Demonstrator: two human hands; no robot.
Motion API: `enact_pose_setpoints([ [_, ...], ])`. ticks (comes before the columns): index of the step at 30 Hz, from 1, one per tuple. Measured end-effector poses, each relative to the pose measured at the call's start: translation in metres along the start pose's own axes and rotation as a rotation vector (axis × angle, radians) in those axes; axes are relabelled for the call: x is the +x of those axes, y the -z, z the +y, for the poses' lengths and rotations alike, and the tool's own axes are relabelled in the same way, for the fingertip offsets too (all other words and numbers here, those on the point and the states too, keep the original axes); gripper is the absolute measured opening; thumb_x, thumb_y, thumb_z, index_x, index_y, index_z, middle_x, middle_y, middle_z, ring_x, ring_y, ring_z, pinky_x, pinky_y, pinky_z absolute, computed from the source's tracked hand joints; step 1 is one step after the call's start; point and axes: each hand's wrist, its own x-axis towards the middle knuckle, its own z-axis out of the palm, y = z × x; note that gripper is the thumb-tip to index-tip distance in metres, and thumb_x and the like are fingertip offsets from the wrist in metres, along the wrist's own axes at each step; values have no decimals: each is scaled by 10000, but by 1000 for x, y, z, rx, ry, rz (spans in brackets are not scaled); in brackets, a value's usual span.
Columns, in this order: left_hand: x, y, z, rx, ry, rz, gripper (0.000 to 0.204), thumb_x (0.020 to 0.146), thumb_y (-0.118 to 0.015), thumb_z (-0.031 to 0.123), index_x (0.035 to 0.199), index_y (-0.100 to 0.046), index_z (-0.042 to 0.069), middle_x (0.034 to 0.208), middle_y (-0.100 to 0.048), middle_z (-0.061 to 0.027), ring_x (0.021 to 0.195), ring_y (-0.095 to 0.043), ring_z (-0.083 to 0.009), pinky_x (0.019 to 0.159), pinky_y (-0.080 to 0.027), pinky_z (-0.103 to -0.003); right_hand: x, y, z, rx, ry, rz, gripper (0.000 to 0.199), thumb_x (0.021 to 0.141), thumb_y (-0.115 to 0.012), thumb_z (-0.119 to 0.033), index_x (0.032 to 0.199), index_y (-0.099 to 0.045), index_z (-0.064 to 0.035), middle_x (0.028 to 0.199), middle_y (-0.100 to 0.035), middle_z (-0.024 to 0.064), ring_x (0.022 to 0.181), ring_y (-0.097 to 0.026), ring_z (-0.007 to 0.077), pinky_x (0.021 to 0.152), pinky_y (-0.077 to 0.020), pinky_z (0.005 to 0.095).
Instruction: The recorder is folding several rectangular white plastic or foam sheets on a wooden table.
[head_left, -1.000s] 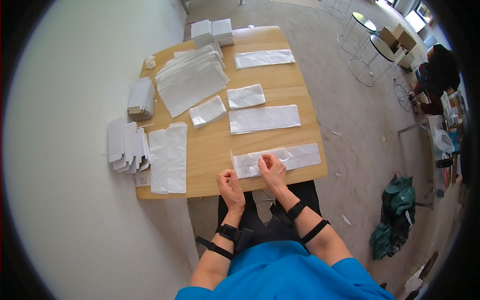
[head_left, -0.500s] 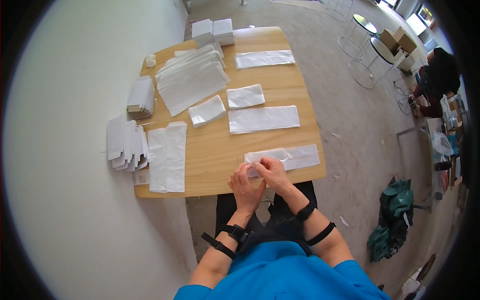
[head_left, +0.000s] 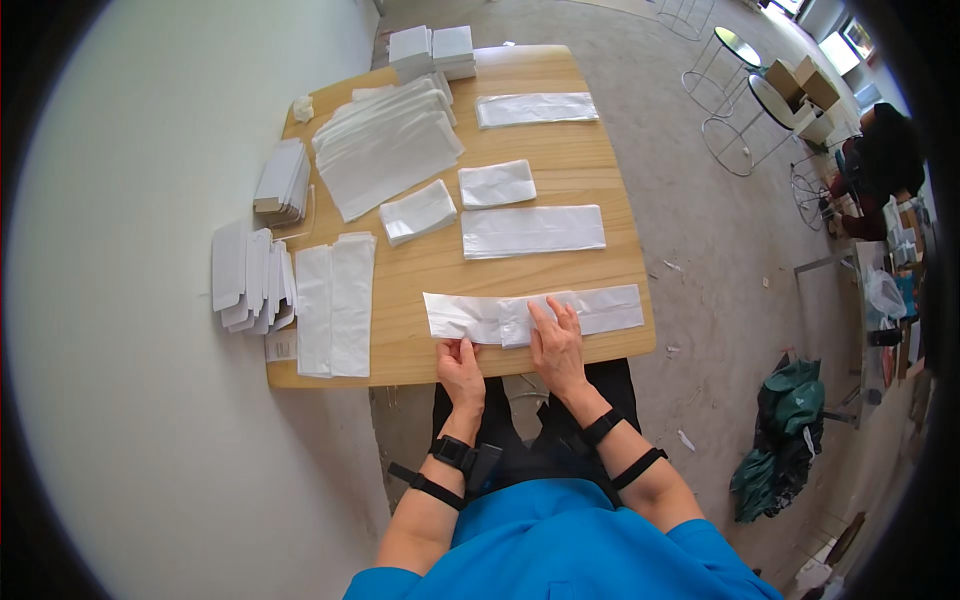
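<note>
Long white strip of thin, creased, folded sheet material [head_left: 464, 317]: lower centre of the frame, laid crosswise on a pale wood-grained tabletop with rounded corners [head_left: 405, 285].

Left hand, bare, black-banded wrist [head_left: 460, 376]: at the strip's lower left edge; grip narrow, fingers and thumb drawn together; whether the edge is pinched, cannot tell.

Right hand, bare, likewise banded [head_left: 558, 348]: fingers extended, resting on the strip's middle; grip loose and wide.

Flat white rectangular folded bundle [head_left: 534, 231]: centre, above the strip.

Fanned stack of large white sheets [head_left: 385, 160]: upper left of centre.

Flattened white cardboard boxes [head_left: 232, 265]: left, along the tabletop's edge.
</note>
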Motion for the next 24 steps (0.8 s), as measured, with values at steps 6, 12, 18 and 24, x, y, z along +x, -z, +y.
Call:
enact_pose_setpoints([
  [6,-4,-5,3,-59,-16,-31,177,956,-491,30,1126,-528,-3,1020,-608,-59,873,-586,-106,784,-512,-256,-5,-10,6,-32,21,-54,432,841,-561,-61,1265,-521,14,1107,-636,154,1279,-432,321,1106,-234,494],
  [12,-5,-4,4,-67,-11,-43,188,954,-489,24,1136,-530,-4,1026,-609,-59,880,-586,-107,799,-515,-258,-3,-11,3,-10,24,-65,445,841,-560,-62,1277,-511,15,1116,-636,152,1287,-431,315,1114,-223,486],
  [18,-11,-2,3,-92,24,-100,241,957,-485,35,1190,-504,-22,1080,-609,-82,954,-597,-127,837,-516,-270,-5,-9,4,19,20,-70,455,827,-565,-45,1277,-514,3,1160,-611,178,1276,-444,322,1109,-237,482],
  [24,-12,7,3,-169,102,-74,244,953,-519,69,1179,-477,-12,1078,-595,-84,916,-597,-130,804,-511,-252,-9,-2,7,7,44,6,375,817,-576,-48,1188,-549,-3,1123,-615,164,1224,-476,319,1081,-274,477],
])
